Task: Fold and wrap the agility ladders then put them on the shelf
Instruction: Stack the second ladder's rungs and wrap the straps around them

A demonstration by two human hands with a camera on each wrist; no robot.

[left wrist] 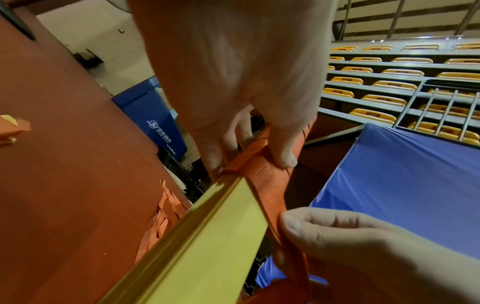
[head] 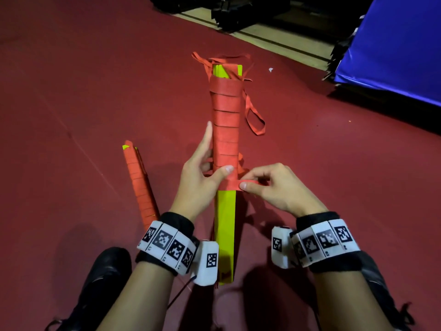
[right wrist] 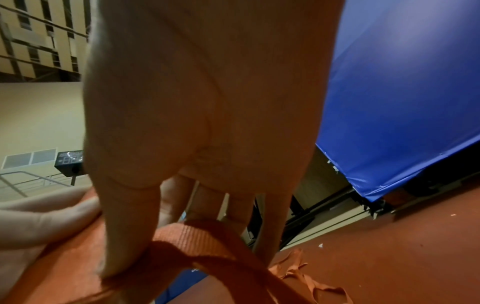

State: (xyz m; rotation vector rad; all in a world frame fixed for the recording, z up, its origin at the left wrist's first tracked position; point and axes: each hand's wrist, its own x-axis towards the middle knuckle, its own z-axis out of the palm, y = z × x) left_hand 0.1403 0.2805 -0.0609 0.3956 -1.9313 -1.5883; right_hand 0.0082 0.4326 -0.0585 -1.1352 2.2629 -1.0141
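While the half-wrapped ladder (head: pixel 225 144) lies lengthwise on the red floor (head: pixel 83 91), the left hand (head: pixel 202 173) grips its middle and the right hand (head: pixel 267 185) pinches the red strap (head: pixel 248 183), a wrapped ladder (head: pixel 140 185) lying left, a blue mat (head: pixel 393 48) far right.

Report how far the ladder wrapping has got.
Done: one wrapped ladder bundle lies on the red floor to the left. In hand: the left hand grips the second bundle, strap-wound over its far part, while the right hand pinches the orange strap. Left: the near yellow rungs are bare, and no shelf is in view.
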